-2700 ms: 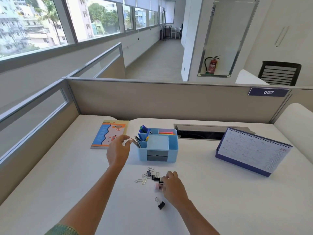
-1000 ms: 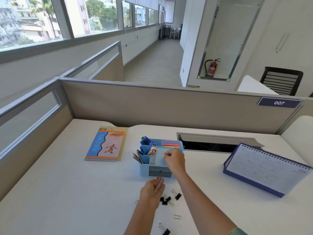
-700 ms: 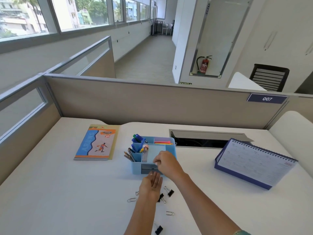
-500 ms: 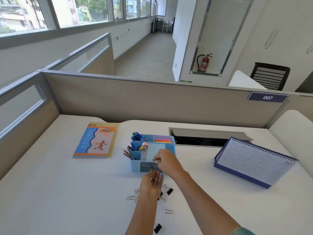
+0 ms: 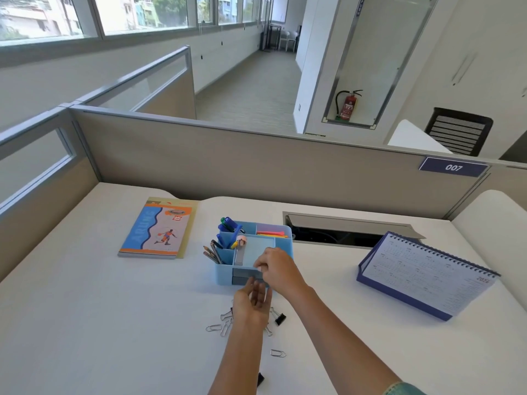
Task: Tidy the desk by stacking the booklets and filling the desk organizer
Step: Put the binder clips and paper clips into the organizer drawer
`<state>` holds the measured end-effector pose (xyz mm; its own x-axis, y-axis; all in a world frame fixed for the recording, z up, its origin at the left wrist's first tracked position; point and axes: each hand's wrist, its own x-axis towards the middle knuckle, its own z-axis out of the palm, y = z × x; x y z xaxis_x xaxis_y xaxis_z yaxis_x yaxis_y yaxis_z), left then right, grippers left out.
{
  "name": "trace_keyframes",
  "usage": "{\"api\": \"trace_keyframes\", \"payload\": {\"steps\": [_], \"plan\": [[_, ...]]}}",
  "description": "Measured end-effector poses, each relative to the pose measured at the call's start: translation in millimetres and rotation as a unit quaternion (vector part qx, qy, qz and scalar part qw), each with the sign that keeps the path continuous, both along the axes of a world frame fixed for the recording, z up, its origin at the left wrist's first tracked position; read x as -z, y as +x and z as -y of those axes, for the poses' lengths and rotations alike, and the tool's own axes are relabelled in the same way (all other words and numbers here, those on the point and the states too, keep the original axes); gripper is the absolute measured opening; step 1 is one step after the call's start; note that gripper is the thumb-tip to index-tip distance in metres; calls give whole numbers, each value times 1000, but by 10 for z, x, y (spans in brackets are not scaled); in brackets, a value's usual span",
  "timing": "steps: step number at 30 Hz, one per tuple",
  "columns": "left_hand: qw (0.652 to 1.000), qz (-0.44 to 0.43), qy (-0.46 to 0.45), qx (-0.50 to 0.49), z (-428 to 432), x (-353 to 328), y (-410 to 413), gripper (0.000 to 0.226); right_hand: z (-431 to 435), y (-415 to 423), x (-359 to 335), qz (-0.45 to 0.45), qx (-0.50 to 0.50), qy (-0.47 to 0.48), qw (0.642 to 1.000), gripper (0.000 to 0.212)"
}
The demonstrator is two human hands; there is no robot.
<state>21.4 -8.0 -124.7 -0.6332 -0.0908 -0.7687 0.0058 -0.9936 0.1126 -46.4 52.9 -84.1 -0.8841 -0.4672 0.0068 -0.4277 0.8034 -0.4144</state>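
Note:
A light-blue desk organizer [image 5: 224, 273] stands mid-desk with pens, markers and coloured notes in its compartments and a grey drawer [image 5: 243, 272] in its front. My right hand [image 5: 281, 273] reaches over its front right corner, fingertips pinched together at the drawer's upper edge. My left hand [image 5: 252, 305] hovers just in front of the drawer, fingers spread and holding nothing. Under and around it lie loose paper clips [image 5: 218, 326] and a black binder clip [image 5: 280, 319]. The booklets [image 5: 158, 229] lie stacked at the left.
A spiral desk calendar [image 5: 425, 276] stands at the right. An open cable slot [image 5: 342, 233] runs behind the organizer. One more paper clip [image 5: 278, 353] and a binder clip [image 5: 260, 379] lie nearer me. Beige partitions [image 5: 256, 166] wall the back and left.
My right hand carried something from the clip pile to the organizer, then dropped from its top to the drawer front. My left hand moved from the organizer's left side to just below the drawer.

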Motion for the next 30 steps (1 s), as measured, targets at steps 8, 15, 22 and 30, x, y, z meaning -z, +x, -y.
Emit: {"api": "trace_keyframes", "payload": {"steps": [8,15,22,30], "plan": [[1000,3,1,-2,-55,4,46,23,-26,16,-81,18,-19,8,1000,26],[999,5,-22,26,-59,81,255,16,-61,13,-109,37,-32,8,999,31],[993,20,-85,73,163,108,322,22,-312,394,5,-84,141,-265,950,19],[910,113,-386,96,333,49,356,36,-364,810,564,171,390,-438,792,18]]}}
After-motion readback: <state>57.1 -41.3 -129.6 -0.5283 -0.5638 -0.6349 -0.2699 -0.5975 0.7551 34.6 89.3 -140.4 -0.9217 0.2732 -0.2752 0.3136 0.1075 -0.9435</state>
